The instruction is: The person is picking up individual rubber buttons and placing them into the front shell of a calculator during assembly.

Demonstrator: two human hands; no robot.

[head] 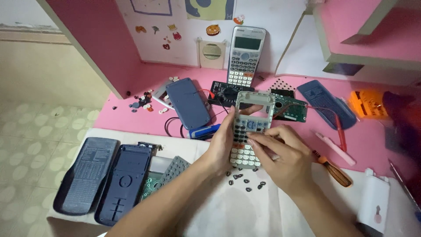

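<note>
My left hand (221, 147) grips the left side of a silver calculator front shell (251, 128), held tilted above a white cloth (228, 206). The shell's screen window is empty and rows of keys sit in its lower half. My right hand (283, 156) rests on the shell's right side, fingertips pressing on the keys. Several small dark loose keys (245, 181) lie on the cloth just under the shell.
A whole calculator (244, 55) leans on the back wall. Blue covers (188, 103) (326, 102), circuit boards (289, 107), an orange screwdriver (333, 171), a pink tool (335, 149) and loose buttons (142, 103) lie on the pink desk. Dark covers (85, 173) (125, 182) and a white bottle (372, 199) rest near the front.
</note>
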